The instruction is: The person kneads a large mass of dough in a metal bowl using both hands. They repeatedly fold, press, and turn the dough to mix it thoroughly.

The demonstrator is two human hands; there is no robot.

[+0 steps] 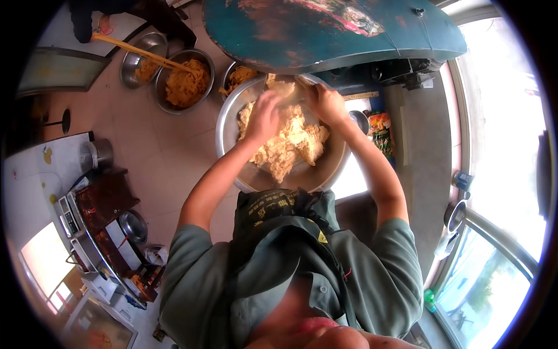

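A big metal basin [225, 125] holds a heap of crumbly pale-yellow dough [290, 136] in front of me. My left hand [264, 118] is over the left part of the dough, its fingers smeared by motion. Just beyond those fingers, a flatter piece of dough [281, 88] lies at the far side of the basin, below the edge of a teal machine [279, 41]. At the far right rim is my right hand [327, 106], its fingers curled inward. What they grip, if anything, I cannot make out.
At the far left, another person's hand [105, 24] holds long wooden sticks [136, 49] over metal bowls [158, 93] of orange-yellow food. A dark red cabinet [107, 200] stands at the left. Windows [488, 256] line the right beside a grey ledge [427, 151].
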